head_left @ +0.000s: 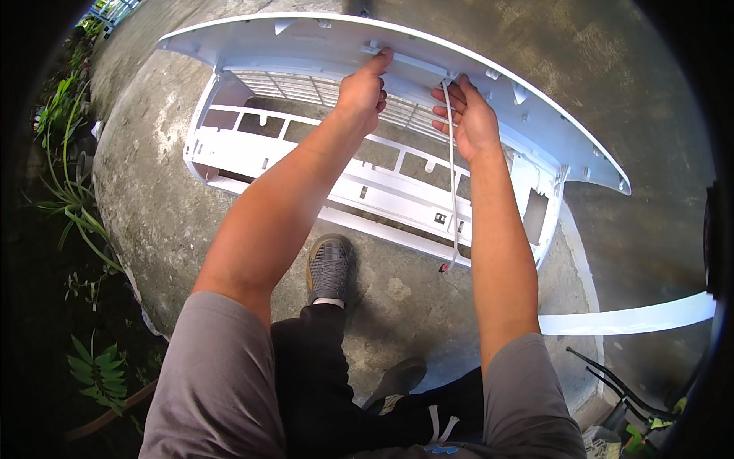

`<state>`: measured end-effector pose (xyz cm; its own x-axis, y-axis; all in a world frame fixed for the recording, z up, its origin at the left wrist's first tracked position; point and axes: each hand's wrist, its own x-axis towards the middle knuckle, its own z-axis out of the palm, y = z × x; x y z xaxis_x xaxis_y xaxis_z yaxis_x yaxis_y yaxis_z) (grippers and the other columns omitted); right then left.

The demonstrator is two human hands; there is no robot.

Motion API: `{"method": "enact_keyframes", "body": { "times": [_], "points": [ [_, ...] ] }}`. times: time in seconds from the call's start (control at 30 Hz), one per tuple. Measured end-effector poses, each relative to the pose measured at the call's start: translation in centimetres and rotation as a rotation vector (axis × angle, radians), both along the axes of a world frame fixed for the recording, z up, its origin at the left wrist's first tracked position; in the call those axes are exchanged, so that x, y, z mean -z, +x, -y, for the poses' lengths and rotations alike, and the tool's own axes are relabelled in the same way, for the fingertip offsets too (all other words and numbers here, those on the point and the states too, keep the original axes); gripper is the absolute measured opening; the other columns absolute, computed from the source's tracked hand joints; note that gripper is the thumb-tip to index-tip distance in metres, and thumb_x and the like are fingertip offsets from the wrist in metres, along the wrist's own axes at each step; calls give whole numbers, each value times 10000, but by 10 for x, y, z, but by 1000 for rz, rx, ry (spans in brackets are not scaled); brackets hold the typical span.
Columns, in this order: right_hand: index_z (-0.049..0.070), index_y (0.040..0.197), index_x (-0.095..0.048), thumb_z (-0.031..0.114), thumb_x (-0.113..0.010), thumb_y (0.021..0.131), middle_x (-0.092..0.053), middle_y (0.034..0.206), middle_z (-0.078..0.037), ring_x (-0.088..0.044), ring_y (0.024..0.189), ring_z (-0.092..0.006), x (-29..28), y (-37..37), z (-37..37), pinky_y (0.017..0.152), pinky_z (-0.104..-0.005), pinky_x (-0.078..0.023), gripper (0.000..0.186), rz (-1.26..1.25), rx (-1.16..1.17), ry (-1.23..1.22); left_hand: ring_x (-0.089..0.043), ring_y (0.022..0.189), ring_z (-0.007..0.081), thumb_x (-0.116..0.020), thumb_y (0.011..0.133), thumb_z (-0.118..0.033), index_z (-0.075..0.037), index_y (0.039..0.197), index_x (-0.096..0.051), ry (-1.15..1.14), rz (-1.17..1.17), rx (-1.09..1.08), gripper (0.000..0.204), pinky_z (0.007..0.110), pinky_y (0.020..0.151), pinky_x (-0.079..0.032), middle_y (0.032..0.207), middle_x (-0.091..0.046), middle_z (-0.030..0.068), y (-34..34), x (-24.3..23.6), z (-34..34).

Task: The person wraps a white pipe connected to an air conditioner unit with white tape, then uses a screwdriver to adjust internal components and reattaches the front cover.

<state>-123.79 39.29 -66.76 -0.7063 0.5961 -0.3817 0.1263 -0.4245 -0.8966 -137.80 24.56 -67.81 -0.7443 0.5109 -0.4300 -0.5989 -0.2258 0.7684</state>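
Observation:
A long white plastic appliance cover [252, 149], like an air conditioner's front casing, lies on the ground before me. Its curved front panel [252, 46] is raised, with the inner side facing me. My left hand [362, 92] has its fingers curled and its thumb on the left end of a narrow white strip-shaped module [415, 70] against that inner side. At the module's right end is my right hand [468, 116], its thumb touching there and its fingers apart. A thin white cable [453, 176] hangs from this end across the casing to a small dark-and-red tip.
Bare concrete [145, 183] lies under the casing, and my shoe [329, 268] stands just in front of it. Green plants [69, 206] line the left edge. A white curved strip [634, 317] and dark hoses [619, 382] are at the right.

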Motion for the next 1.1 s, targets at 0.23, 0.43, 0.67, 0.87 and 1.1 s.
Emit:
{"method": "enact_keyframes", "body": {
  "times": [0.23, 0.43, 0.67, 0.87, 1.1],
  "points": [
    [23, 1326, -637, 455, -629, 1054, -721, 1231, -131, -632, 981, -248, -2, 3, -4, 843, -432, -557, 510, 37, -29, 49, -381, 668, 110, -820, 888, -525, -92, 1129, -603, 25, -3, 20, 541, 306, 699, -349, 690, -372, -63, 0, 4, -1],
    [23, 1313, -641, 454, -642, 1048, -720, 1219, -132, -637, 965, -248, -6, 3, -5, 837, -427, -567, 507, 29, -39, 59, -381, 692, 117, -808, 899, -538, -73, 1165, -598, 59, 10, 24, 575, 312, 731, -352, 698, -370, -56, 1, 4, 0],
    [53, 1270, -656, 491, -665, 1021, -725, 1194, -121, -636, 938, -238, -7, 3, -5, 816, -424, -570, 504, 33, -46, 46, -384, 656, 95, -780, 940, -468, -92, 1098, -617, 85, 30, -12, 439, 272, 634, -332, 739, -403, -54, 6, 0, -4],
    [84, 1229, -667, 512, -684, 1000, -730, 1167, -110, -631, 928, -233, -9, 1, -4, 819, -424, -555, 486, 29, -26, 38, -378, 658, 100, -768, 949, -468, -91, 1101, -607, 75, -5, 8, 437, 278, 642, -333, 739, -401, -55, 8, -5, -2],
    [83, 1220, -690, 507, -685, 987, -728, 1169, -101, -608, 950, -234, -13, -2, -3, 853, -429, -541, 484, 93, -33, 103, -374, 694, 116, -773, 928, -542, -70, 1194, -565, 36, 6, 64, 580, 313, 717, -343, 720, -358, -53, 5, -6, -1]
  ]
}}
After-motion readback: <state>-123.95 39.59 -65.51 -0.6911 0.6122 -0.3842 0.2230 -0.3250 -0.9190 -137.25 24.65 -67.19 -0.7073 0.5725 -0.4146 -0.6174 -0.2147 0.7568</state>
